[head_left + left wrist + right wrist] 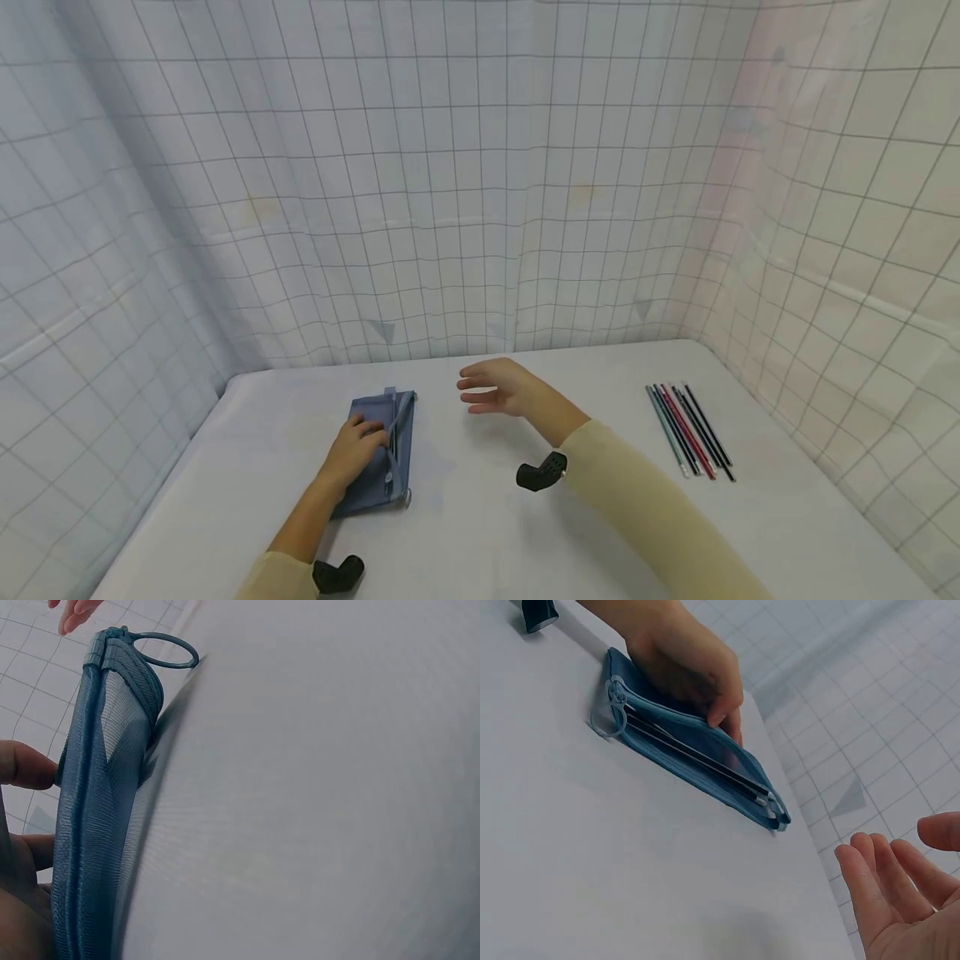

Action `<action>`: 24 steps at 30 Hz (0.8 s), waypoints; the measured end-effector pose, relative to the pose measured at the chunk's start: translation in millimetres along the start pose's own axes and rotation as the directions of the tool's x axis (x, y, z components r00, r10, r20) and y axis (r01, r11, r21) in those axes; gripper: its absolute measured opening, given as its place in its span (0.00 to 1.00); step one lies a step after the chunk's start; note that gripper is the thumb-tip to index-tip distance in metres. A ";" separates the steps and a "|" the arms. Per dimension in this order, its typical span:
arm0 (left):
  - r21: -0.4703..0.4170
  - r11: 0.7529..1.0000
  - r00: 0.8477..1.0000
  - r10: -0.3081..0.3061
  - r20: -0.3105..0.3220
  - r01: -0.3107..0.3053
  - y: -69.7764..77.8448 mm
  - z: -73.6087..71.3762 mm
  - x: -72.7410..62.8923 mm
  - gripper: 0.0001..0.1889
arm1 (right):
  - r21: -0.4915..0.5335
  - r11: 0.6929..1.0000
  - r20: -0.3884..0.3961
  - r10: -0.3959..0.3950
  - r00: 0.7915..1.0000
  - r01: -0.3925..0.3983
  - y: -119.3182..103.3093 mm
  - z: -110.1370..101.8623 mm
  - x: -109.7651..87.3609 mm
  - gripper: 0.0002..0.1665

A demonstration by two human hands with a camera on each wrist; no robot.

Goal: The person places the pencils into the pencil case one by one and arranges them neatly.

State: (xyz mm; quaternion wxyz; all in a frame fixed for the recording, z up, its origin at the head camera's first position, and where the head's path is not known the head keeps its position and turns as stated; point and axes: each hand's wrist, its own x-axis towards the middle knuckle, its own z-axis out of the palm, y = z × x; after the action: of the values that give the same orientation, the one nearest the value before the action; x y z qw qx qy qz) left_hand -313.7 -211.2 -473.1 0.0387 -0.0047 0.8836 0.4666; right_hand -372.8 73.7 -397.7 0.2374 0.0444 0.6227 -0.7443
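Blue mesh makes up the pouch [378, 485], which lies on the left part of the white table [465, 525], its zip side turned toward the middle. The left hand [356, 450] comes in from the near left, wrist low and forearm slanting away from the body; its fingers are bent over the upper panel and pinch it near the zip, and the mouth gapes beneath them. Through that gap the right wrist view shows dark thin sticks [705, 760] lying lengthwise inside (they look like pencils, though the mesh hides part of them). A ring [196, 657] sticks out from one end of the zip.

The right hand [498, 387] hangs in the air beyond the middle of the table, apart from the pouch and holding nothing. Its fingers are spread and only gently curved, pointing left, with the thumb well away from them; the forearm reaches diagonally in from the near right, in a pale yellow sleeve [645, 504].

Well to the right, a loose row of pencils [687, 429], dark ones with a red and a teal among them, lies on the table. A white checked curtain [480, 183] stands behind.
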 end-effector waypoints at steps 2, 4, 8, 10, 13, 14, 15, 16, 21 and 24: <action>-0.003 1.000 1.000 0.001 -0.001 -0.001 -0.6 0.2 0.0 0.33 | -0.003 1.000 -0.009 -0.008 1.000 0.008 -3.3 -7.2 -3.7 0.23; -0.004 1.000 1.000 0.000 -0.003 0.000 -0.7 0.5 0.0 0.33 | -0.004 1.000 -0.014 -0.012 1.000 0.012 -6.3 -13.7 -7.7 0.24; -0.006 1.000 1.000 0.001 -0.004 -0.001 -0.7 0.8 -0.4 0.33 | -0.012 1.000 -0.030 -0.013 0.999 0.013 -11.5 -25.2 -15.6 0.24; -0.006 1.000 1.000 0.000 -0.003 0.000 -0.8 0.9 -0.8 0.33 | -0.023 1.000 -0.037 -0.011 0.999 0.010 -13.4 -30.0 -19.0 0.24; -0.002 1.000 1.000 0.000 -0.001 0.000 -1.0 1.0 -1.2 0.33 | -0.041 0.999 -0.045 -0.012 0.999 0.010 -15.4 -37.1 -23.0 0.23; -0.001 1.000 1.000 0.002 -0.003 -0.002 -1.0 1.1 -1.2 0.33 | -0.047 0.999 -0.047 -0.012 0.999 0.010 -16.1 -39.4 -24.1 0.23; 0.000 1.000 1.000 0.003 -0.005 -0.003 -1.0 1.1 -1.1 0.33 | -0.050 0.999 -0.052 -0.010 0.999 0.008 -16.9 -41.8 -25.3 0.23; 0.001 1.000 1.000 0.003 -0.007 -0.003 -1.0 1.1 -1.0 0.33 | -0.057 0.998 -0.056 -0.010 0.998 0.007 -17.5 -44.2 -26.5 0.23; -0.001 1.000 1.000 0.006 -0.009 -0.006 -1.5 0.8 -0.7 0.33 | -0.085 0.996 -0.067 -0.019 0.998 0.014 -20.9 -58.4 -34.3 0.24; 0.001 1.000 1.000 0.009 -0.009 -0.009 -2.1 0.7 -0.7 0.32 | -0.103 0.994 -0.064 -0.031 0.997 0.025 -21.5 -69.1 -39.2 0.24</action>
State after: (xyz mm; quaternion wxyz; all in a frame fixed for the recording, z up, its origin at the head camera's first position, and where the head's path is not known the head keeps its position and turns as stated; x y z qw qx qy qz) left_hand -312.9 -211.8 -475.1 0.0326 -0.0026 0.8839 0.4665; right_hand -362.9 153.4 -379.3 0.2082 0.0480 0.6679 -0.7129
